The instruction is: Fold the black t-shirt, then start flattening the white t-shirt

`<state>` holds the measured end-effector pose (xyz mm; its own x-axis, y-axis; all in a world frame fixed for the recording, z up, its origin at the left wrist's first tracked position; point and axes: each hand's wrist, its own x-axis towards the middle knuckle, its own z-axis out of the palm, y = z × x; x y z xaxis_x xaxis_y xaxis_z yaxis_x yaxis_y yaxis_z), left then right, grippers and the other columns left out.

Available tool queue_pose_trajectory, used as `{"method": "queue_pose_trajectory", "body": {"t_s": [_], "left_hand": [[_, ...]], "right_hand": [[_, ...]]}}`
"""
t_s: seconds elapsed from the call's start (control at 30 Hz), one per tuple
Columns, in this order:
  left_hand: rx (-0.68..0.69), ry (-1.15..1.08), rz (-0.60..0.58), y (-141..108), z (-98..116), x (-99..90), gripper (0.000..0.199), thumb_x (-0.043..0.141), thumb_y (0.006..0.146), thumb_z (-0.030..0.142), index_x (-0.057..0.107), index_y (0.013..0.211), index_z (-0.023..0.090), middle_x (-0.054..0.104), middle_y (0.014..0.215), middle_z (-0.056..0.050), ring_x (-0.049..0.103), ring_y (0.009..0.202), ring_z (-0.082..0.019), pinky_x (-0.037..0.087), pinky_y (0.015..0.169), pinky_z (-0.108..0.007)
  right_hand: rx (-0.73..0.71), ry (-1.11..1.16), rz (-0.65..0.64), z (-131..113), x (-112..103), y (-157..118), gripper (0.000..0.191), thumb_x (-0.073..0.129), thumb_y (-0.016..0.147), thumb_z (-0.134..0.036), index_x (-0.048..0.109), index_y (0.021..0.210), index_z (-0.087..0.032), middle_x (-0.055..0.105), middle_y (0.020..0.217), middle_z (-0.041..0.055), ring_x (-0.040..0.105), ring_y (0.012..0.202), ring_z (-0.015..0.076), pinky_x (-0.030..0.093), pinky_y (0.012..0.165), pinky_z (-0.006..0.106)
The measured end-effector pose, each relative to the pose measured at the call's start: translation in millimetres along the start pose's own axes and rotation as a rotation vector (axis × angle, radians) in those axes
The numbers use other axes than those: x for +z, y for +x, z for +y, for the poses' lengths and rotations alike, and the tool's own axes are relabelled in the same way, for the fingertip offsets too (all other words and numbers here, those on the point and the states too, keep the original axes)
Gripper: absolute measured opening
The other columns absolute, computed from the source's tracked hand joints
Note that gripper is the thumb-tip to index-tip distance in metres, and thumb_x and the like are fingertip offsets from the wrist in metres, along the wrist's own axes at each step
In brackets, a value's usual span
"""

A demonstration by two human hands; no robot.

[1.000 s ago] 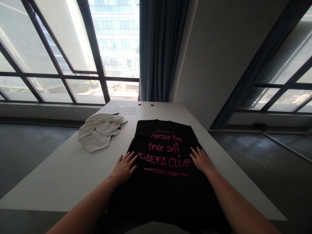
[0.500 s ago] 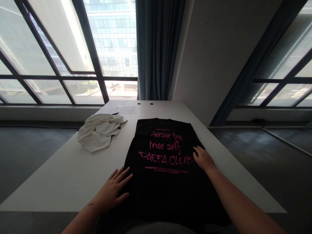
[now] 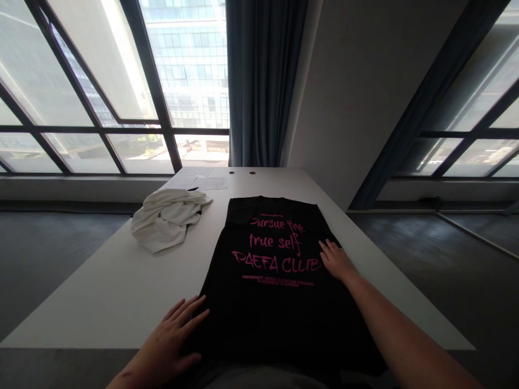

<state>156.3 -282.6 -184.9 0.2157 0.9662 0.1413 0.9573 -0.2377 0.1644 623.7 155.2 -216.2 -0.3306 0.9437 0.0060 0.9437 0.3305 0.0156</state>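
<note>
Black shirt (image 3: 267,292): we have it spread flat on the white table (image 3: 101,292), pink lettering facing up, its far hem toward the windows and its near end running over the table's near edge toward us.

Left hand (image 3: 170,340): we lay it palm down with the fingers spread wide, holding nothing. It rests at the black shirt's left edge, near the table's front edge, fingertips touching the fabric and part of the hand on bare table.

Right hand (image 3: 336,261): we press it flat on the black shirt's right side, just beside the end of the large pink words. The fingers are extended and close together, gripping nothing.

Lettering (image 3: 275,254): pink script in the shirt's upper half, with a smaller line of print below it; the small print is too fine for us to read.

White cloth (image 3: 166,219): a crumpled heap left of the black shirt and farther from us, apart from it.

Papers (image 3: 203,181): flat sheets beyond the white cloth, past the black shirt's far left corner, with a small dark object lying by them that we cannot make out.

Table holes (image 3: 242,173): two small round openings beyond the black shirt's far hem, near the table's far edge.

Curtain (image 3: 263,81): dark blue, hanging behind the table, straight beyond the black shirt.
</note>
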Motion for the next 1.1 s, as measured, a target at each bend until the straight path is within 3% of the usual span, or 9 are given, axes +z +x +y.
{"method": "queue_pose_trajectory", "body": {"t_s": [0.07,0.17,0.23,0.37,0.53,0.63,0.8,0.97,1.1], "left_hand": [[-0.04,-0.068,0.007,-5,-2,1.1,0.089,0.086,0.078,0.033,0.049,0.158,0.044,0.039,0.172,-0.002,0.048,0.153,-0.037,0.045,0.126,-0.062],[-0.119,-0.194,0.053,-8,-2,0.2,0.043,0.077,0.085,0.028,0.074,0.126,0.039,0.055,0.161,-0.002,0.056,0.145,-0.033,0.051,0.122,-0.056],[-0.18,-0.315,0.104,-6,2,-2.2,0.016,0.067,0.095,0.031,0.079,0.106,0.033,0.063,0.15,-0.005,0.065,0.134,-0.028,0.058,0.114,-0.044],[-0.288,-0.537,0.191,3,18,-10.1,0.025,0.052,0.104,0.038,0.075,0.103,0.027,0.068,0.138,-0.009,0.075,0.105,-0.018,0.064,0.092,-0.027],[-0.369,-0.676,0.294,16,37,-19.9,0.021,0.051,0.101,0.037,0.068,0.105,0.025,0.072,0.129,-0.01,0.075,0.107,-0.021,0.064,0.092,-0.03],[-0.367,-0.69,0.32,21,41,-25.0,0.009,0.055,0.092,0.025,0.062,0.097,0.024,0.075,0.117,-0.009,0.074,0.106,-0.021,0.063,0.093,-0.032],[-0.231,-0.558,0.235,21,38,-29.8,0.032,0.055,0.068,0.004,0.063,0.092,0.025,0.076,0.105,-0.002,0.073,0.097,-0.017,0.061,0.089,-0.026],[-0.071,-0.358,0.125,8,16,-27.4,0.049,0.049,0.079,0.001,0.074,0.109,0.031,0.08,0.11,0.0,0.076,0.103,-0.017,0.061,0.093,-0.026],[-0.075,-0.29,-0.058,-2,8,-40.3,0.047,0.05,0.081,0.004,0.077,0.105,0.034,0.078,0.124,0.002,0.075,0.111,-0.019,0.062,0.098,-0.031]], "right_hand": [[-0.011,0.01,0.024,0,-1,-3,0.062,0.037,0.11,-0.039,0.041,0.169,-0.022,0.029,0.174,0.0118,0.034,0.161,0.0304,0.029,0.133,0.049],[-0.013,0.033,0.047,-1,-5,-8,0.06,0.038,0.11,-0.039,0.045,0.167,-0.022,0.033,0.173,0.0109,0.036,0.16,0.0293,0.03,0.133,0.048],[-0.013,0.043,0.045,-2,-9,-10,0.06,0.038,0.11,-0.04,0.046,0.167,-0.021,0.034,0.173,0.011,0.036,0.16,0.0293,0.03,0.133,0.047],[-0.015,0.053,0.032,-4,-14,-13,0.06,0.037,0.111,-0.039,0.046,0.167,-0.019,0.035,0.172,0.0118,0.036,0.16,0.0293,0.029,0.133,0.045],[-0.021,0.051,0.047,-4,-15,-13,0.06,0.038,0.11,-0.038,0.049,0.165,-0.018,0.037,0.171,0.0121,0.037,0.159,0.0297,0.029,0.133,0.045],[-0.021,0.055,0.055,-4,-13,-12,0.059,0.039,0.11,-0.038,0.051,0.164,-0.017,0.039,0.17,0.0121,0.039,0.158,0.0297,0.03,0.134,0.044],[-0.032,0.065,0.073,-1,-10,-10,0.06,0.038,0.109,-0.039,0.052,0.163,-0.018,0.04,0.169,0.0121,0.04,0.157,0.0299,0.032,0.132,0.047],[-0.036,0.076,0.076,1,-9,-10,0.06,0.038,0.108,-0.04,0.053,0.163,-0.018,0.041,0.169,0.012,0.04,0.157,0.0303,0.032,0.132,0.047],[-0.039,0.085,0.107,1,-5,-9,0.06,0.039,0.108,-0.04,0.055,0.161,-0.017,0.044,0.167,0.0122,0.042,0.156,0.0298,0.033,0.132,0.045]]}}
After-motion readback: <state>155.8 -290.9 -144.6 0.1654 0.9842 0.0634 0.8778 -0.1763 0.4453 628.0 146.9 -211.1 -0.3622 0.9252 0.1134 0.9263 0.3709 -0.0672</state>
